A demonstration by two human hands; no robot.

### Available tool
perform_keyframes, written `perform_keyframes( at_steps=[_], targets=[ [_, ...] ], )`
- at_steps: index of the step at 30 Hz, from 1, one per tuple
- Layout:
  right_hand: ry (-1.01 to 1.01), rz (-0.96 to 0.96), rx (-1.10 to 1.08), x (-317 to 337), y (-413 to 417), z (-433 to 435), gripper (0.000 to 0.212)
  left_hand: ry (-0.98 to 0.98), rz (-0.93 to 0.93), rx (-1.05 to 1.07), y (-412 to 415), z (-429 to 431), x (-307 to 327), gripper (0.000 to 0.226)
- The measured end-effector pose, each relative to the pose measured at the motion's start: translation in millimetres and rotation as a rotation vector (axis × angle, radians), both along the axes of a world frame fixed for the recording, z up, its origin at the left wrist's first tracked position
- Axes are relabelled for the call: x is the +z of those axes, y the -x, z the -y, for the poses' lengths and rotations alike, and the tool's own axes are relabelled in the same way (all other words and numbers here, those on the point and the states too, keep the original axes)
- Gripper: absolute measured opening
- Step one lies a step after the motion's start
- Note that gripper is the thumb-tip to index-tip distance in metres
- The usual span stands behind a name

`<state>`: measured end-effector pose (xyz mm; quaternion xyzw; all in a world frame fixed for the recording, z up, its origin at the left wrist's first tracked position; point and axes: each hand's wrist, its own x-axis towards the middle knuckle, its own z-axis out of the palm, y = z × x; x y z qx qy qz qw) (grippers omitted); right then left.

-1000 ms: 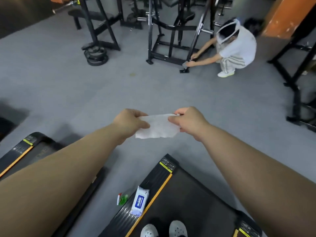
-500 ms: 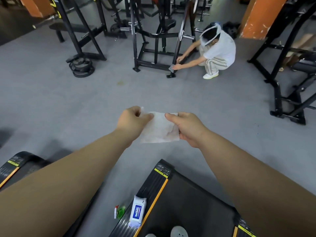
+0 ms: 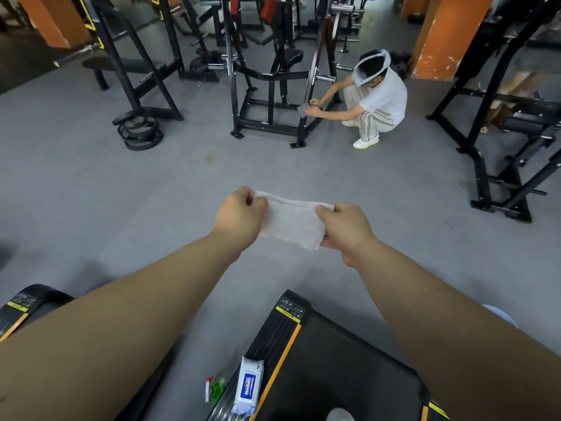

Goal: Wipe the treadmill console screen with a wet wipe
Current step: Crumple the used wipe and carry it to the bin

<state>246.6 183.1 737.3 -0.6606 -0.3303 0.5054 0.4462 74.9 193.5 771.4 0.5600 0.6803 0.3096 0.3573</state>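
A white wet wipe is stretched between my two hands at arm's length over the grey floor. My left hand pinches its left edge and my right hand grips its right edge. Below me lies the black treadmill deck with an orange stripe. A white pack of wet wipes rests on the deck's left side rail. The treadmill console screen is not in view.
A small green spray bottle lies on the floor beside the pack. A second treadmill is at lower left. A crouching person wipes a black weight rack. More racks stand at right, weight plates at left.
The camera has tilted up, so more of the gym shows and the treadmill sits lower. My hands have pulled the wipe wider and flatter between them.
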Motion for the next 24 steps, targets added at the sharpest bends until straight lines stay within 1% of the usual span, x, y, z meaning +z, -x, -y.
perform_keyframes(
  at_steps=[2, 6, 8, 10, 12, 15, 18, 21, 22, 24],
  targets=[
    [0.015, -0.050, 0.037, -1, 4, 2, 0.013, -0.012, -0.001, -0.028, -1, 3, -1, 0.019],
    [0.018, -0.169, 0.089, 0, 12, 5, 0.016, -0.072, 0.048, -0.103, -11, 3, -5, 0.025],
    [0.012, -0.214, 0.109, 1, 10, 5, 0.011, -0.061, 0.112, -0.176, -19, 2, -6, 0.024],
    [0.016, -0.234, 0.116, 0, 4, 2, 0.015, -0.034, 0.166, -0.223, -31, 0, -8, 0.024],
    [0.029, -0.255, 0.106, -3, -6, -1, 0.017, 0.027, 0.189, -0.239, -46, -3, -11, 0.020],
    [0.037, -0.337, 0.061, -11, -31, -2, 0.018, 0.130, 0.253, -0.245, -71, -10, -19, 0.019],
    [0.034, -0.404, 0.059, -20, -68, 2, 0.030, 0.170, 0.233, -0.309, -101, -16, -30, 0.026],
    [0.033, -0.409, 0.088, -24, -106, 2, 0.027, 0.113, 0.170, -0.319, -135, -23, -34, 0.012],
    [0.030, -0.415, 0.092, -24, -118, 1, 0.026, 0.108, 0.164, -0.303, -146, -25, -34, 0.013],
    [0.017, -0.407, 0.089, -23, -142, 0, 0.024, 0.180, 0.191, -0.301, -167, -33, -36, 0.030]
  ],
)
